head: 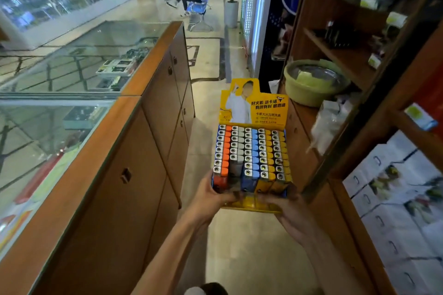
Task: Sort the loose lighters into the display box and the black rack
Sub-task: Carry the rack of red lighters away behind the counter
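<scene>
The left hand [211,196] and right hand [285,208] grip the near end of the yellow box [254,108], full of lighters [249,153].

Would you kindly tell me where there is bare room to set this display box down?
The glass countertop on the left looks bare beside its wooden rim. The right shelf ledge is crowded by the green basin and plastic bag.

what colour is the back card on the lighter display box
Yellow: the upright cardboard back card of the lighter display box, head view.
</scene>
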The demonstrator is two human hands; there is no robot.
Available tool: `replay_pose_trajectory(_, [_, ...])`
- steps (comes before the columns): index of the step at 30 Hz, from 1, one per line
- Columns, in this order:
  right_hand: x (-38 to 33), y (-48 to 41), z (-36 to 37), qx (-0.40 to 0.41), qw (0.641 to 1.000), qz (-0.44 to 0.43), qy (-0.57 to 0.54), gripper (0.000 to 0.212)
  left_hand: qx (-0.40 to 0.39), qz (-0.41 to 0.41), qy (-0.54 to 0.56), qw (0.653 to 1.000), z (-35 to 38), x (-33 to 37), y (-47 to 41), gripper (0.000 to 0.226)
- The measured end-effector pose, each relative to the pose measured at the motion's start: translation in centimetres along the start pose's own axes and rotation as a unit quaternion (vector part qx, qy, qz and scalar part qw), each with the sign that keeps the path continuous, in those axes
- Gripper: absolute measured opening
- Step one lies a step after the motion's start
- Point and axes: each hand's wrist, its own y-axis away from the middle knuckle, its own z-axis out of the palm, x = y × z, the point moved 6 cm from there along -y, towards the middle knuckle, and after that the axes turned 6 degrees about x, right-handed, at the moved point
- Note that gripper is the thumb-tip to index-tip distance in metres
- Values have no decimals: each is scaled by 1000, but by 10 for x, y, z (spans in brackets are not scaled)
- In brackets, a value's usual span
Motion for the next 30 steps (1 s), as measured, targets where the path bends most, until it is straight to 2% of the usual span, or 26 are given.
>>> replay_pose_trajectory(4, [-22,-67,-9,14,1000,5,-9,61,-2,-15,7,1000,12,12,-71,61])
replay_pose_trajectory(10, [-42,-174,-14,59,998,-1,-14,65,-49,-22,-10,999,18,22,-193,65])
replay_pose_trajectory(16, [-63,-264,-12,131,990,-16,-43,63,-109,-29,-39,993,27,43,-310,72])
replay_pose_trajectory(21, [-90,-321,-16,165,983,-32,-68,51,-169,-34,-75,982,46,53,-393,73])
replay_pose_trajectory(23, [-99,-343,-24,186,979,-37,-71,54,-183,-32,-82,979,57,55,-424,73])
replay_pose_trajectory(30, [-132,-423,-68,237,965,-78,-85,46,-276,-2,-94,957,117,73,-517,62])
